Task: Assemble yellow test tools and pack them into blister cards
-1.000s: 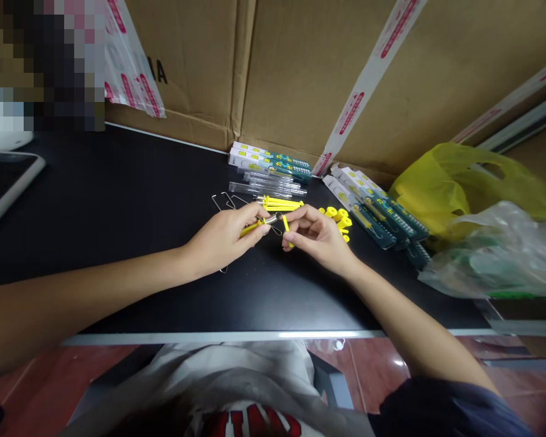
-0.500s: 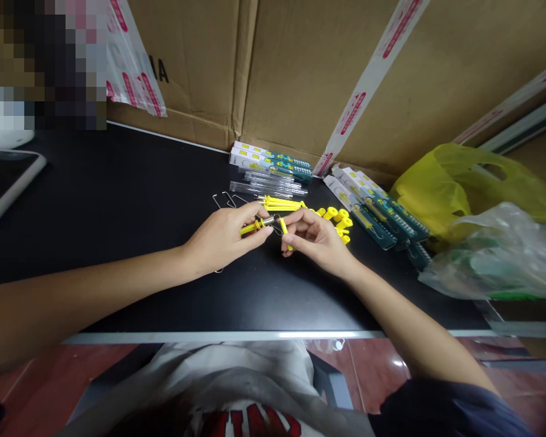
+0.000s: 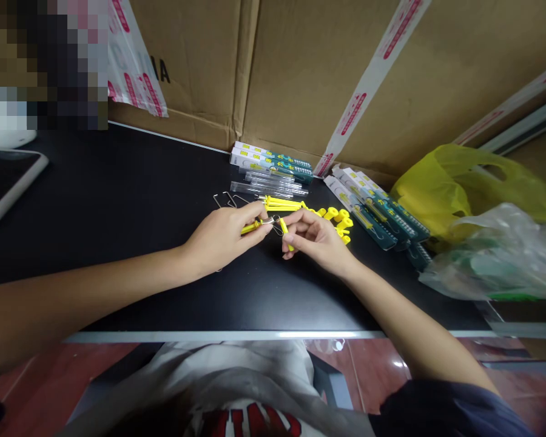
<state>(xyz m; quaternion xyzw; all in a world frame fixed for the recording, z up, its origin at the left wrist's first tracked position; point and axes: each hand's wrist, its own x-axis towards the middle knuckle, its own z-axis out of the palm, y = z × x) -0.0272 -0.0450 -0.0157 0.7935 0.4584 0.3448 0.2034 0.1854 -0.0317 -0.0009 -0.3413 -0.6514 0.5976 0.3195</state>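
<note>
My left hand (image 3: 225,233) pinches a yellow plastic rod (image 3: 250,228) with a metal spring (image 3: 267,221) at its right end, apparently the inside of a spring scale. Between the thumb and fingers of my right hand (image 3: 318,240) is a small yellow plastic piece (image 3: 286,234), held close to the wire loop at the spring's tip. Whether loop and piece are joined is too small to tell. Just behind my hands lie yellow rods (image 3: 283,205) and bent wire hooks (image 3: 225,199). Several yellow caps (image 3: 342,217) sit beyond my right hand, partly covered by it.
Clear plastic tubes (image 3: 268,184) lie before a stack of printed boxes (image 3: 273,162) against a cardboard wall (image 3: 200,54). More boxes (image 3: 377,209) stand to the right, beside yellow (image 3: 432,188) and clear plastic bags (image 3: 495,255). A white-edged device (image 3: 13,185) is far left.
My left fingertips now cover more of the metal spring, leaving less of it showing. The right hand with its yellow piece has hardly moved.
</note>
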